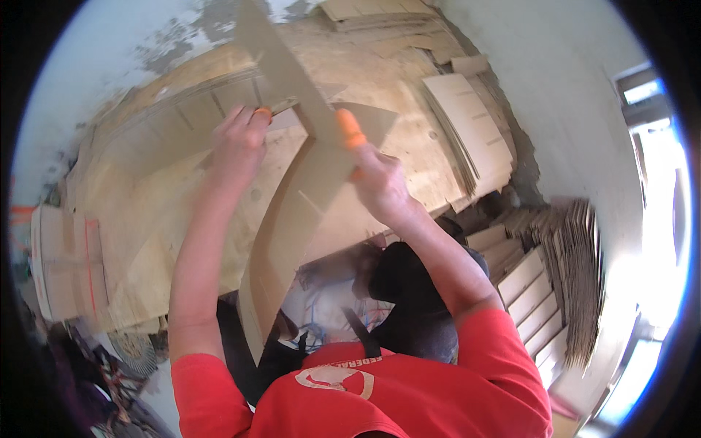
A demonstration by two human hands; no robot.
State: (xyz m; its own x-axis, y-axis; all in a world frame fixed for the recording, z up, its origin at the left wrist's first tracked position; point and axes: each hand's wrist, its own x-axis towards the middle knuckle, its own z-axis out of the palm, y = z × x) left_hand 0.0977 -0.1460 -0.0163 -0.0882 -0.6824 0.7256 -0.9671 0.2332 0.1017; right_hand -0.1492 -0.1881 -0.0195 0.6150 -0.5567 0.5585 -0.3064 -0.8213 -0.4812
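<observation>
Long brown cardboard strips (pixel 310 197) meet at an angle in front of me, above a wooden tabletop. One strip reaches up and away to the far left; another bends down toward my lap. My left hand (pixel 241 139) is closed, its fingertips pinching a cardboard edge left of where the strips meet. On the right side of the joint, my right hand (pixel 380 182) grips the cardboard, with fingers partly hidden behind it. Orange finger covers (pixel 350 128) show on both hands. A slit is visible in the lower strip.
A stack of cardboard sheets (pixel 471 124) lies on the table (pixel 409 171) at the right. Slotted cardboard (pixel 197 109) stands at the back left. More cardboard (pixel 573 277) is piled below the table's right end. At far left is a strapped cardboard bundle (pixel 69 263). Walls border the table.
</observation>
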